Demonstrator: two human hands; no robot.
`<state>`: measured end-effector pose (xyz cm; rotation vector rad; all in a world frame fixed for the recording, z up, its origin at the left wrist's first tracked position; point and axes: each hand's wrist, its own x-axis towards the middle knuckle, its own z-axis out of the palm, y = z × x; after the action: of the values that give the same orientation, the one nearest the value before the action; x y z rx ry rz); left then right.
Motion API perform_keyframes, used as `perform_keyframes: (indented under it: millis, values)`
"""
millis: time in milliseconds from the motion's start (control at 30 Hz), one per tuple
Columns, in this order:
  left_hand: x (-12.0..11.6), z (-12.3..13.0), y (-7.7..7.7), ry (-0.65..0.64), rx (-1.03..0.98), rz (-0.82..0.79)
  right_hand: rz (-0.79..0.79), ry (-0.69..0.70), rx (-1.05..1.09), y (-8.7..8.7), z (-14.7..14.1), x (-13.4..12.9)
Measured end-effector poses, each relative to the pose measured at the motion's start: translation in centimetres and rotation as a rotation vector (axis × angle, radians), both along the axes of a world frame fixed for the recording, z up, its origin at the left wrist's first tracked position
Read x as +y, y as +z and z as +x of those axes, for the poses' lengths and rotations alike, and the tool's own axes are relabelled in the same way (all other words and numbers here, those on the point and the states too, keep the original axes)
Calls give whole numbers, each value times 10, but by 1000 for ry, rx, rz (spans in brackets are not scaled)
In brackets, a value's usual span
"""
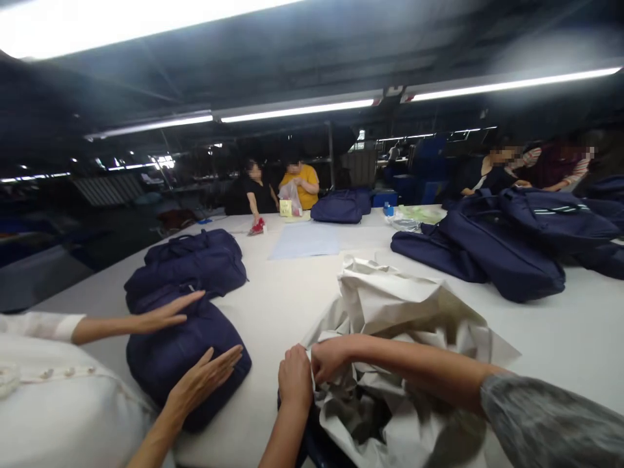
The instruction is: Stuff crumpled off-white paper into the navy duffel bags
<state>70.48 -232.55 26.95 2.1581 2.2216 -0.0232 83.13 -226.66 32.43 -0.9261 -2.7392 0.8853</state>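
Note:
My left hand [295, 377] is closed at the left edge of a navy bag [327, 447], which lies low in front of me, mostly covered. Right beside it, my right hand [331, 356] is closed too, its knuckles toward the left hand; what its fingers pinch is hidden. Large crumpled sheets of off-white paper [385, 299] bulge out of the bag's opening and rise behind my right forearm. A dark gap shows between the paper folds below my right wrist.
At left a co-worker's two open hands [207, 377] rest on a stuffed navy bag [166, 357], with another navy bag [195, 260] behind it. Navy bags [502, 247] are heaped at right. Across the white table [273, 299] lie a pale blue sheet [306, 240] and a navy bag [341, 205]; people stand beyond.

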Motion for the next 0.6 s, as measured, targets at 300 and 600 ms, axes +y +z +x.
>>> perform_keyframes:
  millis: [300,600]
  values:
    - [12,-11,2,26,-94,-76,142,-52,-443,0,44,50]
    - [28,-29,-11,-237,-50,-241,373,-79,-349,-51,80,-32]
